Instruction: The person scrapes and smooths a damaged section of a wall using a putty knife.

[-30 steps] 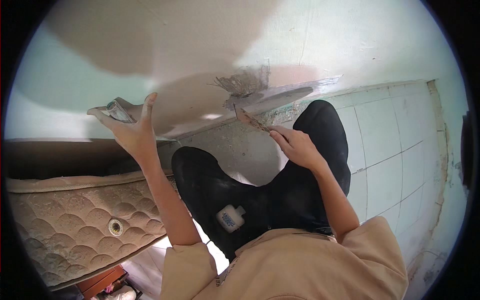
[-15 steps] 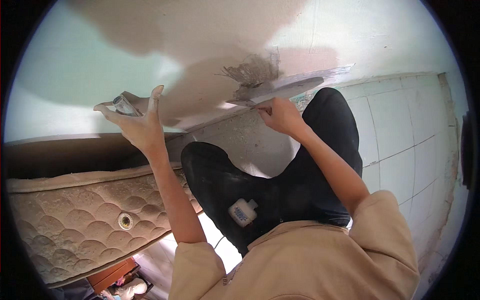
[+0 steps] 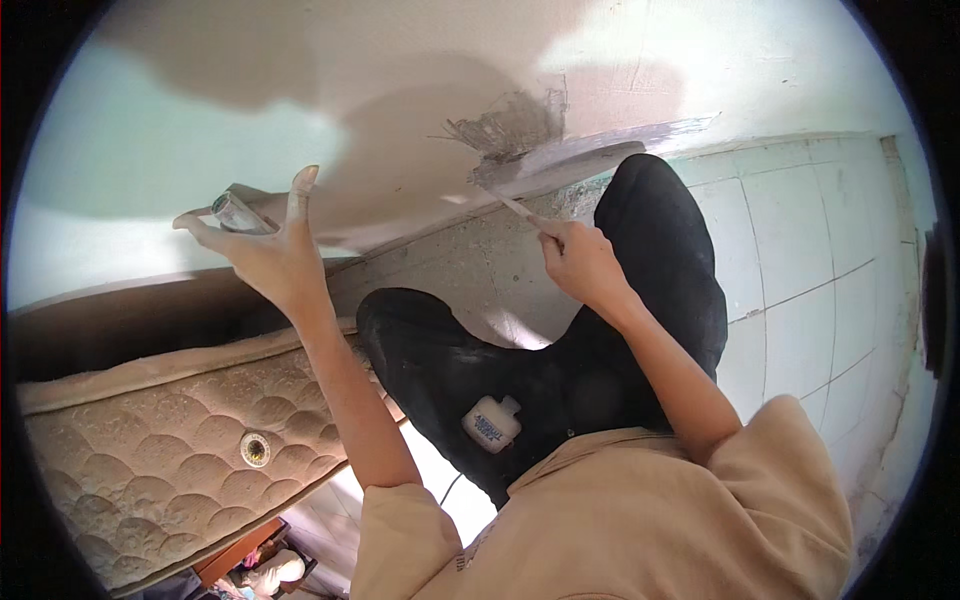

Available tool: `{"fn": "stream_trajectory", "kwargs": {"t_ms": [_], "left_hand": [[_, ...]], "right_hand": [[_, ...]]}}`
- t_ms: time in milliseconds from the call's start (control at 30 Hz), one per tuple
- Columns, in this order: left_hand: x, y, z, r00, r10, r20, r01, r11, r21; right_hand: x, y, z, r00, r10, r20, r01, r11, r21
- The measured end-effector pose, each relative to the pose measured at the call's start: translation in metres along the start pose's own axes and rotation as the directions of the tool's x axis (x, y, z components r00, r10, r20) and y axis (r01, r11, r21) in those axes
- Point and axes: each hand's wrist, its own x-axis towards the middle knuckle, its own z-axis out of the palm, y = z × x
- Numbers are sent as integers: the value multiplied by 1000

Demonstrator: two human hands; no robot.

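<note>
At the low wall (image 3: 400,130), my left hand (image 3: 272,262) is raised with thumb and forefinger spread wide. A small grey-white cylinder-like thing (image 3: 236,212) sits in that hand, partly hidden by its fingers; its kind is unclear. My right hand (image 3: 590,268) is closed round a thin tool (image 3: 515,207) seen edge-on, like a putty knife. Its tip points at the lower end of a rough dark grey patch (image 3: 515,125) on the wall. A smeared grey strip (image 3: 600,150) runs rightward from the patch along the wall's foot.
My dark-trousered knees (image 3: 655,230) are bent close to the wall. On my thigh shows a cream bottle-shaped thing (image 3: 490,422) with blue print. A quilted mattress (image 3: 170,450) stands at the left. Pale floor tiles (image 3: 800,300) lie at the right, beside a bare, stained floor strip (image 3: 440,270).
My right hand has moved right and down, and the tool has swung from nearly level to slanting up-left. My left hand has shifted slightly left with the cylinder-like thing.
</note>
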Motion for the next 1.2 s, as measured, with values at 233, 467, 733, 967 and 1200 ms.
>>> {"fn": "stream_trajectory", "kwargs": {"t_ms": [233, 467, 733, 967, 1200], "left_hand": [[2, 2, 6, 1000, 23, 1, -23, 998, 57], [3, 8, 3, 1000, -11, 9, 11, 1000, 15], [4, -4, 6, 999, 45, -8, -45, 999, 29], [3, -1, 5, 1000, 11, -18, -11, 1000, 20], [3, 1, 6, 999, -53, 15, 53, 999, -13]], "right_hand": [[15, 18, 3, 995, -95, -38, 93, 994, -64], [3, 9, 5, 1000, 0, -20, 1, 998, 64], [7, 13, 2, 991, -84, -102, 87, 996, 32], [7, 15, 5, 997, -33, -76, 37, 998, 43], [7, 14, 6, 986, 31, -161, -29, 999, 13]]}}
